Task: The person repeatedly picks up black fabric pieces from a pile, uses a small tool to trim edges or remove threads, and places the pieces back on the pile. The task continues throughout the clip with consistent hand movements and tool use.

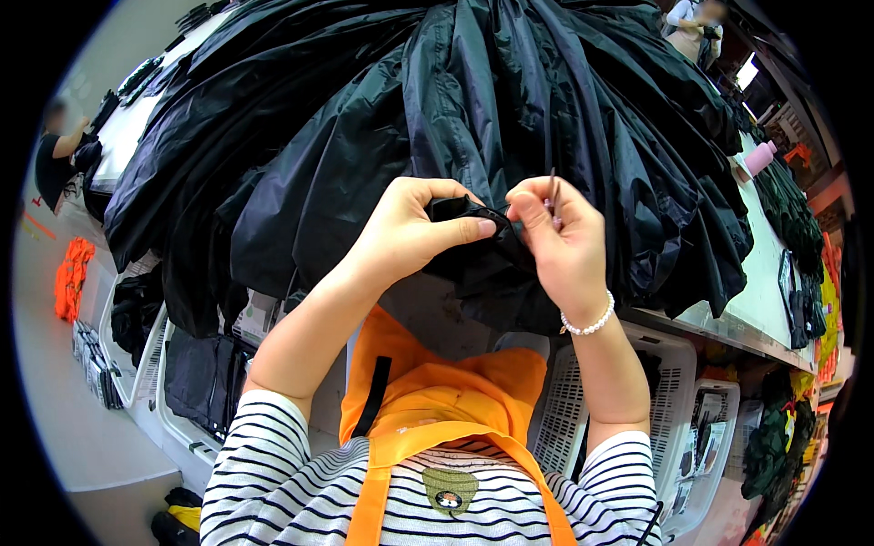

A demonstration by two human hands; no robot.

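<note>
A large spread of black, slightly shiny garments (455,100) hangs in gathered folds over the table in front of me. My left hand (410,223) is closed, its thumb and fingers pinching a folded edge of the black fabric. Close beside it, my right hand (564,232) is closed too, with thumb and forefinger together at the same fabric edge. A small pointed metal tool (553,187) stands up between the right hand's fingers; most of it is hidden, so its kind is unclear. Whether the right fingertips grip cloth or thread cannot be made out.
White plastic baskets (674,373) stand below the table at right, and another basket (168,400) with black folded items at left. A pink bottle (758,158) rests on the right table. Co-workers (696,32) stand at far right and far left.
</note>
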